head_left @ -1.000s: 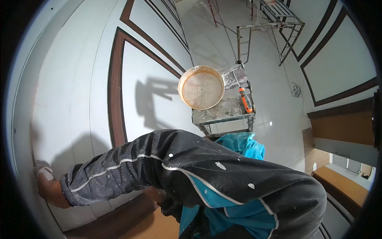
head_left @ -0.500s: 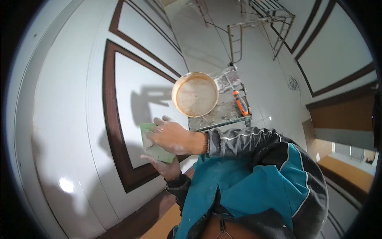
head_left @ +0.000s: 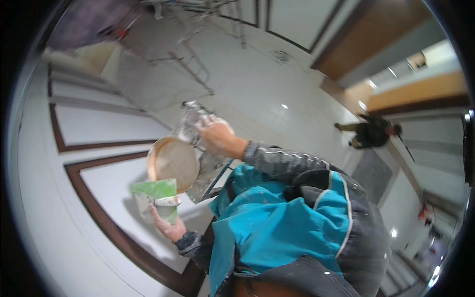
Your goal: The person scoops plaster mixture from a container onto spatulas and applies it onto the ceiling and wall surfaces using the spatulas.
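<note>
Just on the near side of the round bucket [head_left: 152,161], a green sheet [head_left: 157,190] lay in the left hand [head_left: 170,228], its top overlapping the bucket's rim in the view; whether the two touched could not be told. The left fingers were closed on the sheet's lower part, and white paste [head_left: 144,204] covered some of its face. The sheet looked light, thin and fairly stiff, and the paste probably made it slippery. Its lower edge, pinched away from the smear, seemed the surest hold.

Beyond the bucket and to its right, the right hand [head_left: 217,137] was over a white-caked block [head_left: 188,126] on the worktop [head_left: 208,170]. Its fingers reached forward, but blur hid whether they gripped anything. The bucket and the right hand covered parts of the worktop.

A pale, rounded strip [head_left: 168,201] on the sheet could have been a coated thumb or a handle. The sheet's underside was hidden. Far beyond the bucket, a metal scaffold [head_left: 190,73] was blurred, and a purple patch [head_left: 91,22] was cut off. Well right of the bucket, a distant person [head_left: 373,132] was too smeared for detail.
</note>
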A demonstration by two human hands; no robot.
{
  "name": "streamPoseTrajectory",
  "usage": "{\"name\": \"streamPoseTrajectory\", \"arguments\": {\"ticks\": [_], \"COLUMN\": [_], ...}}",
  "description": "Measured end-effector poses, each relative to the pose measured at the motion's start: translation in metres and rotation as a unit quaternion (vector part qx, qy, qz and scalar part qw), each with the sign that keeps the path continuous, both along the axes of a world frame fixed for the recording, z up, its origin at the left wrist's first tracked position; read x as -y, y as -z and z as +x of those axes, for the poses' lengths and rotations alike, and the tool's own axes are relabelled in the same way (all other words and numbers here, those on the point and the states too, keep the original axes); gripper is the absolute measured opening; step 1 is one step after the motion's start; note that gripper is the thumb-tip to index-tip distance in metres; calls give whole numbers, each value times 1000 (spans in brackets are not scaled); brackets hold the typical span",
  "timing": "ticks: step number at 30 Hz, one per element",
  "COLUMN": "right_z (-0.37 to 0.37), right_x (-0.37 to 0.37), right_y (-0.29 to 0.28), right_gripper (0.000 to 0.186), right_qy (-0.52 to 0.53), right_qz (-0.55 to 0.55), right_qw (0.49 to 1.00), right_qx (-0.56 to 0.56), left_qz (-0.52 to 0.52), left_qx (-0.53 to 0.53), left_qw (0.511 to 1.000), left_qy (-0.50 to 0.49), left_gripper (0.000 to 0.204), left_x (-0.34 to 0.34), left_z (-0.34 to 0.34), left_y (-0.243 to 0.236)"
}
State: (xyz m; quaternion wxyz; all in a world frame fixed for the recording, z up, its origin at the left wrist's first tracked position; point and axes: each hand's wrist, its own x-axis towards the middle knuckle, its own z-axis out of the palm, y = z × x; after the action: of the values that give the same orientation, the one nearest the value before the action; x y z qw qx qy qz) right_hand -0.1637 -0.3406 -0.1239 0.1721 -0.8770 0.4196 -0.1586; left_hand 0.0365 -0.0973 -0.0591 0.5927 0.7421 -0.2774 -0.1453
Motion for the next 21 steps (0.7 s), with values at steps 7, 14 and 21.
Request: {"name": "streamPoseTrajectory", "arguments": {"ticks": [7, 14, 21], "right_z": [-21, -130, -298], "right_x": [-15, 2, -15], "right_y": [12, 2, 132], "right_gripper": [53, 26, 20], "right_qy": [35, 345, 565], "right_qz": [68, 157, 25], "right_qw": [993, 778, 615], "right_qx": [92, 501, 549], "left_qz": [-2, 34, -5], "left_qx": [-167, -95, -8], "left_qw": [986, 995, 999], "left_qy": [0, -15, 44], "left_gripper": [54, 50, 42], "left_x": [58, 65, 43], "left_z": [23, 36, 77], "left_y": [-7, 8, 64]}}
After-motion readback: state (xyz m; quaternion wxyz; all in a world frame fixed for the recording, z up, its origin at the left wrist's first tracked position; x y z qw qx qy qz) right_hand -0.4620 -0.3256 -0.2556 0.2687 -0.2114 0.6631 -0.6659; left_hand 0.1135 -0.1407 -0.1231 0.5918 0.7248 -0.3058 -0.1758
